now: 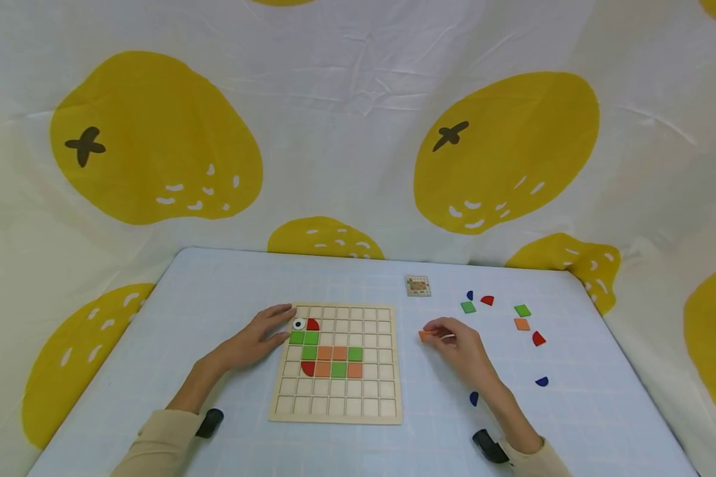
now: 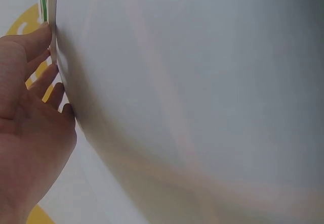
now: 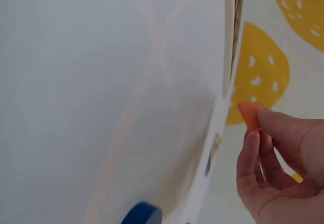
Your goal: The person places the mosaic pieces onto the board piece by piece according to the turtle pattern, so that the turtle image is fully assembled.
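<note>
A wooden grid board (image 1: 337, 411) lies on the table, with green, orange and red tiles and a round eye piece set in its left and middle cells. My left hand (image 1: 256, 339) rests at the board's upper left edge, fingers loosely spread and fingertips right at the rim. To the right of the board, my right hand (image 1: 461, 348) pinches an orange square tile (image 3: 249, 114) between thumb and fingers. In the right wrist view the tile stands out past the thumb tip, above the table surface.
Loose tiles lie right of the board: green squares (image 1: 522, 310), an orange square (image 1: 522, 324), red quarter-rounds (image 1: 539, 338) and several blue half-rounds (image 1: 541, 381). A small picture card (image 1: 417, 285) lies behind the board. A lemon-print cloth (image 1: 346, 132) hangs beyond the table (image 1: 238, 271).
</note>
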Motion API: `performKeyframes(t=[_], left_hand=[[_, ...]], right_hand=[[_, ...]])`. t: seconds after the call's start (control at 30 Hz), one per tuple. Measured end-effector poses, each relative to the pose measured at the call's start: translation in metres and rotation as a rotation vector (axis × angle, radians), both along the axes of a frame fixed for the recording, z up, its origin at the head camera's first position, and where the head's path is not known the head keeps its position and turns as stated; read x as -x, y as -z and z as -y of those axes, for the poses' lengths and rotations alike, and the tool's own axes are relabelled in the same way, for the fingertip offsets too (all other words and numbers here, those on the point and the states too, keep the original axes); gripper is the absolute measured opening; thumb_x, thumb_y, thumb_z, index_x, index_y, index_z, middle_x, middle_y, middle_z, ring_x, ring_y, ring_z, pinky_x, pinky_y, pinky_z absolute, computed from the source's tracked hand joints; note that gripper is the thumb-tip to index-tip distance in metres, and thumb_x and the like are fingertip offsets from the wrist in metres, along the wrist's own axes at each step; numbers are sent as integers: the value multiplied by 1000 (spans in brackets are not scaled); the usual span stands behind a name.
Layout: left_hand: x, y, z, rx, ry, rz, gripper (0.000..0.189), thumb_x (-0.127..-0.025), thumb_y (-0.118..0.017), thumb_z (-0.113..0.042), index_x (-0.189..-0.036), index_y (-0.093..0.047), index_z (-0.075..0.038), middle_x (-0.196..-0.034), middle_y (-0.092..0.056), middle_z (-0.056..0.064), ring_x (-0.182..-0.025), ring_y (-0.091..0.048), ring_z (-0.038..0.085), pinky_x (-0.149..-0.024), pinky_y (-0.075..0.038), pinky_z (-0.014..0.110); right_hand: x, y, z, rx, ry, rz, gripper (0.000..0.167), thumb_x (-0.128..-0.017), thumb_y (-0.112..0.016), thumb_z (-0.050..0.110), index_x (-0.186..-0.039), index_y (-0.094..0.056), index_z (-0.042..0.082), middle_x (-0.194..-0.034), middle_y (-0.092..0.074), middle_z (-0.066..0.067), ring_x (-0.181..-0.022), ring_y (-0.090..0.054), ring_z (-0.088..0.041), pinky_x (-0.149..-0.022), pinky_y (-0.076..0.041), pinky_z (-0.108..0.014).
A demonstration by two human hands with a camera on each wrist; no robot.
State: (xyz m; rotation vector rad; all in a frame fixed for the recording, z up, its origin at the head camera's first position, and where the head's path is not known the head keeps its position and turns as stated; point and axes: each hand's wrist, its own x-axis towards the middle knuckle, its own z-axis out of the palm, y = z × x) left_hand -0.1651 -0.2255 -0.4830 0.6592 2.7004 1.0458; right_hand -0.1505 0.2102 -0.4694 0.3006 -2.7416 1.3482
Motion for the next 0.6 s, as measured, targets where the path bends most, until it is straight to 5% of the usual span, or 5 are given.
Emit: performKeyframes(t=[0.6], left_hand=[[1, 1, 1, 4, -19, 48, 57, -106, -59, -17, -158, -39, -4, -164, -29, 21, -151, -22, 46, -119, -24, 65]], right_hand=[[0, 0, 58, 86, -201, 75, 16, -88, -81, 4, -101, -72, 7, -96, -71, 0, -87, -68, -17, -80, -59, -24]])
